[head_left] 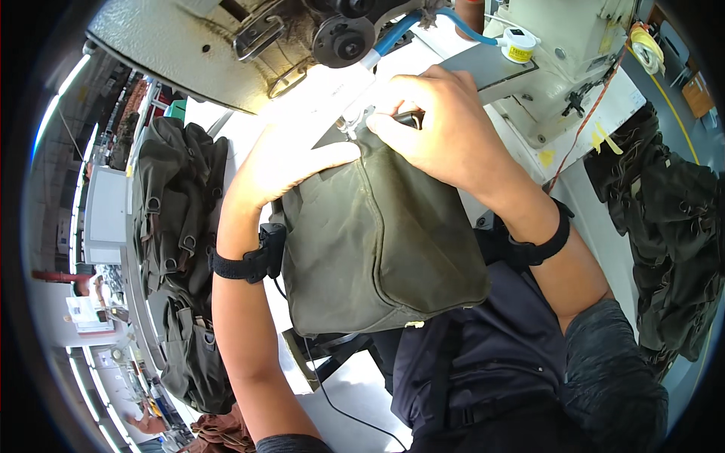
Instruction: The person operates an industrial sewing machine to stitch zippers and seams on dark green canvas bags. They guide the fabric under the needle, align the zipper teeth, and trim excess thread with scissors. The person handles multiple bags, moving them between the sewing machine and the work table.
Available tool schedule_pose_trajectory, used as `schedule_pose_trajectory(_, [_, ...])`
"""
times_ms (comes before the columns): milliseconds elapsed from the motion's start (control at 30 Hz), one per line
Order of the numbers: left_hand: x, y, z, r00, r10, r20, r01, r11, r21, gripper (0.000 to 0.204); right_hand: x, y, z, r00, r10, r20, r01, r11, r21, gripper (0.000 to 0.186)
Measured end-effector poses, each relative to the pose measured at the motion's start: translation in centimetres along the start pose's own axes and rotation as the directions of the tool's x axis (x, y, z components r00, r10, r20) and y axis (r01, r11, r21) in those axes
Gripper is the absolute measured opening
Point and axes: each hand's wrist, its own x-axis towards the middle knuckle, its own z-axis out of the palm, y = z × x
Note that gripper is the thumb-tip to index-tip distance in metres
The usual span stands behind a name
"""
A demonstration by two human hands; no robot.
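An olive-green fabric bag (408, 241), with a seam running down it, lies under the needle area (349, 127) of a sewing machine (189, 45). My left hand (291, 162) grips the bag's upper left, its thumb stretched along the top near the presser foot and its other fingers hidden in glare and behind the fabric. My right hand (430, 128) is curled on the bag's top just right of the foot, thumb and fingers pinched round a dark edge, apparently part of the bag. Both wrists wear black straps.
Piled olive bags (177, 211) stand at the left, and more (664, 249) hang at the right. A small white container (518, 45) with blue tubing sits by the machine's white table (608, 98). A distant person's arm (147, 423) shows at lower left.
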Motion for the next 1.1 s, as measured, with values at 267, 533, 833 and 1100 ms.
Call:
schedule_pose_trajectory(267, [0.6, -0.3, -0.2, 0.996, 0.081, -0.027, -0.078, 0.991, 0.104, 0.034, -0.6, 0.5, 0.6, 0.996, -0.024, -0.082, 0.024, 1.000, 0.005, 0.011])
schedule_pose_trajectory(533, [-0.6, 0.8, -4.8, 0.989, 0.005, 0.144, -0.044, 0.962, 0.270, 0.065, -6.7, -3.4, 2.1, 0.962, 0.251, -0.107, -0.172, 0.862, 0.476, 0.019])
schedule_pose_trajectory(833, [-8.4, 10.5, 2.5, 0.972, -0.206, 0.116, 0.081, 0.751, 0.655, 0.104, -7.7, -4.0, 2.4, 0.918, 0.366, 0.151, -0.372, 0.664, 0.649, 0.030])
schedule_pose_trajectory(1100, [-8.6, 6.8, 5.8, 0.961, -0.122, -0.249, 0.227, 0.862, 0.454, 0.092, -3.2, -4.2, 0.9, 0.834, 0.410, 0.369, -0.549, 0.546, 0.633, 0.066])
